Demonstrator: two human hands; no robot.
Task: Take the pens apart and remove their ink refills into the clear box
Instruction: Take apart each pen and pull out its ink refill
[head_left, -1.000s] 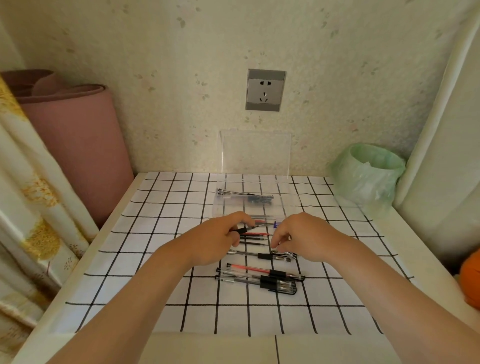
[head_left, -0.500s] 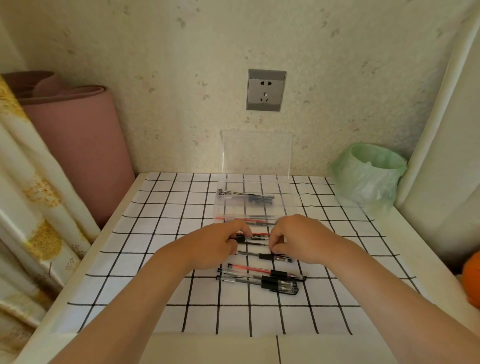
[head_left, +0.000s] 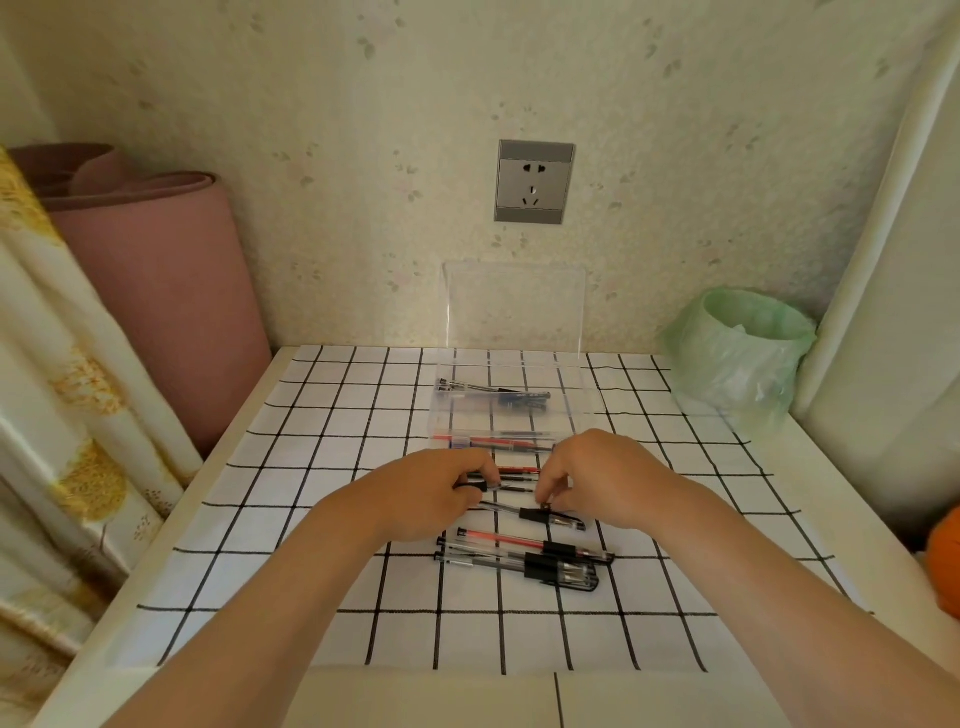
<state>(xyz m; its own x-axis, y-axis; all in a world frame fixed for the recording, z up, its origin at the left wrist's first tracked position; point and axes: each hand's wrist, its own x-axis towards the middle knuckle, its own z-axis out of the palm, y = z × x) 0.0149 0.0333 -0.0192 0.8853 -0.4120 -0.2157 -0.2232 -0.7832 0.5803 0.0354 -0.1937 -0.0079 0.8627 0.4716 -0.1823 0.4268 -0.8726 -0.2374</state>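
Along the grid-clothed bench (head_left: 332, 467) under the wall socket, I am watching both hands working one pen (head_left: 514, 487) lying crosswise: left hand (head_left: 441, 493) pinching its black end, right hand (head_left: 597, 478) pinching the other, the clear box (head_left: 582, 400) waiting just beyond the knuckles

Left hand (head_left: 431, 493) and right hand (head_left: 597, 478) are bare, mid-frame. Bare forearms run from the lower-left and lower-right corners. Wrists and fingers (head_left: 480, 467) are bare too.
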